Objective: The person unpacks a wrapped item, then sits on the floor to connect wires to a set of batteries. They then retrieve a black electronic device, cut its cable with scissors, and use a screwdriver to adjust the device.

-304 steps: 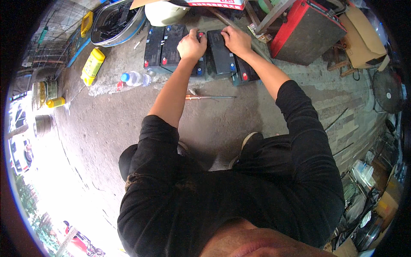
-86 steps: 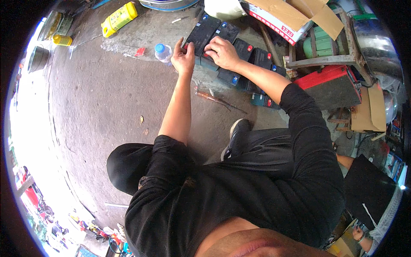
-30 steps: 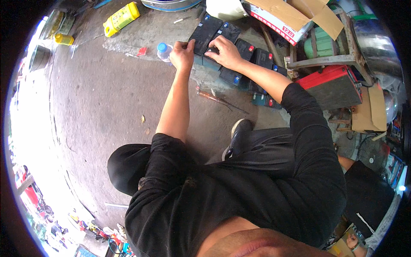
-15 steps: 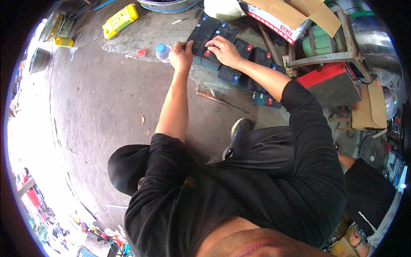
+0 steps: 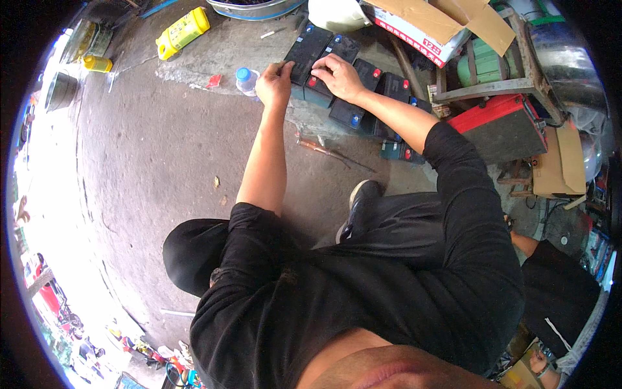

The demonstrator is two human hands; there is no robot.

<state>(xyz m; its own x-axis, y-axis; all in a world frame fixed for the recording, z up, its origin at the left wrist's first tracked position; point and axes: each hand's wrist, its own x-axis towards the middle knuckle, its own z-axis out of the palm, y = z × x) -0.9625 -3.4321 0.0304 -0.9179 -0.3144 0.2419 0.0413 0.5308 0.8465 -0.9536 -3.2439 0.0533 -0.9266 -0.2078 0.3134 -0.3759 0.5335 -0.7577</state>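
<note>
Several black batteries with red and blue terminals stand grouped on the ground ahead of me. At the left edge of the nearest-left battery point(image 5: 307, 52), my left hand point(image 5: 275, 83) has its thumb and fingers pressed together in a pinch. What it pinches, if anything, is too small to see. My right hand point(image 5: 341, 79) is over the same battery near a red terminal, its fingers bent and drawn together. Whatever lies under those fingertips is hidden. A clear bottle with a blue cap point(image 5: 245, 78) stands just left of my left hand.
A long thin tool with a brown handle point(image 5: 317, 148) lies on the floor. A yellow jug point(image 5: 183, 32) is at the far left. To the right are a red and black case point(image 5: 499, 129), a metal frame point(image 5: 486, 89) and an opened carton point(image 5: 414, 34). Another person's arm point(image 5: 523, 244) shows at right.
Both hands stay at the battery almost unmoved. Only slight shifts of the fingers and arms show.
</note>
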